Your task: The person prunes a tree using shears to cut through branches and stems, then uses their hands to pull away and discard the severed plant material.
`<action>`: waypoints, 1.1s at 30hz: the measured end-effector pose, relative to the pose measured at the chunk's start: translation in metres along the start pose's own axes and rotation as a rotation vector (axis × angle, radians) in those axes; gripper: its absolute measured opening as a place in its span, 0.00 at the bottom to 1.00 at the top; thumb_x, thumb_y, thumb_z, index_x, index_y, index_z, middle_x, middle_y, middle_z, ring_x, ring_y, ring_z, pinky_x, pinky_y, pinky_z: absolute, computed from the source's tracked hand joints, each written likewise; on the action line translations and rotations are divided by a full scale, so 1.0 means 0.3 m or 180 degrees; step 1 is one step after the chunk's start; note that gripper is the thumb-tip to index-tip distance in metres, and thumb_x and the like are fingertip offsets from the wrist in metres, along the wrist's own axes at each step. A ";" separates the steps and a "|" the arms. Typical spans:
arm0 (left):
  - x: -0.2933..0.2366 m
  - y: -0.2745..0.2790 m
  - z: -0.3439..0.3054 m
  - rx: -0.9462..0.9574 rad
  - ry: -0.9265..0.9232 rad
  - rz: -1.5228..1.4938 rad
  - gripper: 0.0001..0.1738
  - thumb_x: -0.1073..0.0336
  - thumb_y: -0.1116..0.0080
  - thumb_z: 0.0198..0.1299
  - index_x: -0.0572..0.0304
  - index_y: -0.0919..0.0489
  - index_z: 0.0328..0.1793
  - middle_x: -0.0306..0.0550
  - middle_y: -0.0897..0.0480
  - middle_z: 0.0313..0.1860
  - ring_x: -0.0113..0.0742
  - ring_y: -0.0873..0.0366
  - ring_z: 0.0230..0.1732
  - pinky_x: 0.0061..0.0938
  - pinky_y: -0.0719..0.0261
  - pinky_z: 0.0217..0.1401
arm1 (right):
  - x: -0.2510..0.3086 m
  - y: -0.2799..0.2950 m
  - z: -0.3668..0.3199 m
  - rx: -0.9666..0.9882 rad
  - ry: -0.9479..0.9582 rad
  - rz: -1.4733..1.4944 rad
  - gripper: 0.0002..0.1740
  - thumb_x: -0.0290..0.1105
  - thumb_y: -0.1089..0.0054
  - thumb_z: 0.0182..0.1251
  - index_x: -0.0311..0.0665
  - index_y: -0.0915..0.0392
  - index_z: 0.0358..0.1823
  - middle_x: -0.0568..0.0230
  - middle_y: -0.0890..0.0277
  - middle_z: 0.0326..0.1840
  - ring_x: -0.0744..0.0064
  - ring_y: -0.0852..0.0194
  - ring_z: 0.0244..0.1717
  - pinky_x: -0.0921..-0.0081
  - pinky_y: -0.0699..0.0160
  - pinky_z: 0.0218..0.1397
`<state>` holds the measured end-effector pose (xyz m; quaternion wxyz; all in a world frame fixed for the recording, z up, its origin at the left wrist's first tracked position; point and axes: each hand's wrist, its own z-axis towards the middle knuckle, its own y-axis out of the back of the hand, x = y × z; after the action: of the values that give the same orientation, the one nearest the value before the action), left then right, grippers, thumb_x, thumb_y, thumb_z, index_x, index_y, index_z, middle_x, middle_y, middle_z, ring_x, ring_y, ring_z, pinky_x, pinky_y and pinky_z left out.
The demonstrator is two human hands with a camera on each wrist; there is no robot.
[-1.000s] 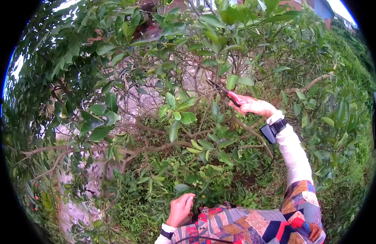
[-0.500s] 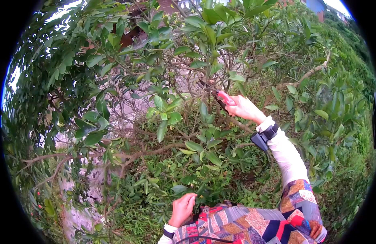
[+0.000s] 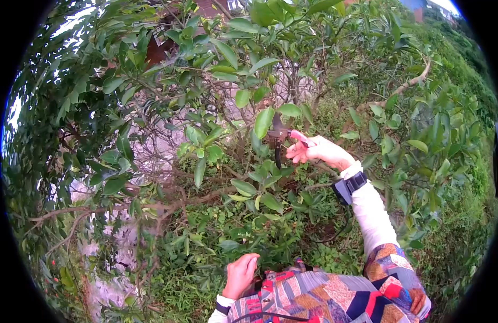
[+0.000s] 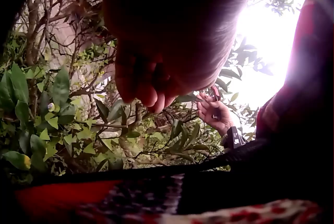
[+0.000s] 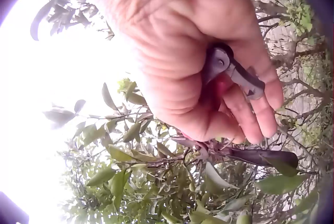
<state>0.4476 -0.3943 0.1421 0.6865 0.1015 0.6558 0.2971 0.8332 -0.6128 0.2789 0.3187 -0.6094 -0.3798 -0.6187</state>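
Observation:
My right hand holds pruning shears with red handles and dark blades, reaching into the leafy branches. The right wrist view shows the handle end of the shears against the palm of the hand, with thumb round it and the other fingers partly extended. Below, the dark blades stand apart among twigs and leaves. Low in front of the body, my left hand hangs with loosely bent fingers and holds nothing. The left wrist view shows that hand dark and close.
A thick branch crosses the lower left, and another bare branch rises at the right. Dense leaves and thin twigs surround the right hand. Low green plants cover the ground; a building shows at the top.
The shears have turned and their blades have spread, while the right hand's fingers have loosened round the handles. Branches have shifted left in the head view. The left hand has hardly moved.

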 end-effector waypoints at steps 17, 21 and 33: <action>-0.042 0.121 0.090 -0.0165 -0.0659 -0.0575 0.24 0.73 0.34 0.66 0.65 0.21 0.69 0.43 0.15 0.39 0.27 0.21 0.29 0.25 0.20 0.36 | -0.003 -0.477 -0.171 0.1587 0.0258 0.0341 0.33 0.35 0.32 0.75 0.31 0.27 0.77 0.57 0.14 0.64 0.65 0.16 0.63 0.68 0.22 0.72; -0.022 0.111 0.049 -0.0224 -0.0336 -0.0563 0.16 0.74 0.32 0.67 0.64 0.16 0.61 0.39 0.20 0.27 0.26 0.24 0.25 0.26 0.23 0.33 | -0.058 -0.579 -0.137 0.1725 -0.0034 0.0522 0.39 0.32 0.32 0.75 0.35 0.36 0.84 0.61 0.14 0.64 0.72 0.18 0.64 0.69 0.24 0.73; 0.022 0.163 0.060 -0.0311 -0.0234 -0.0330 0.06 0.72 0.40 0.73 0.65 0.20 0.52 0.42 0.21 0.27 0.31 0.24 0.22 0.28 0.27 0.26 | -0.200 -0.777 -0.161 0.1417 -0.0450 0.1631 0.46 0.40 0.27 0.69 0.34 0.42 0.82 0.65 0.33 0.72 0.71 0.36 0.71 0.65 0.36 0.77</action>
<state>0.4514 -0.3470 0.1645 0.7287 0.0445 0.6193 0.2889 0.6118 -0.5399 0.2016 0.5617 -0.6419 -0.3613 -0.3767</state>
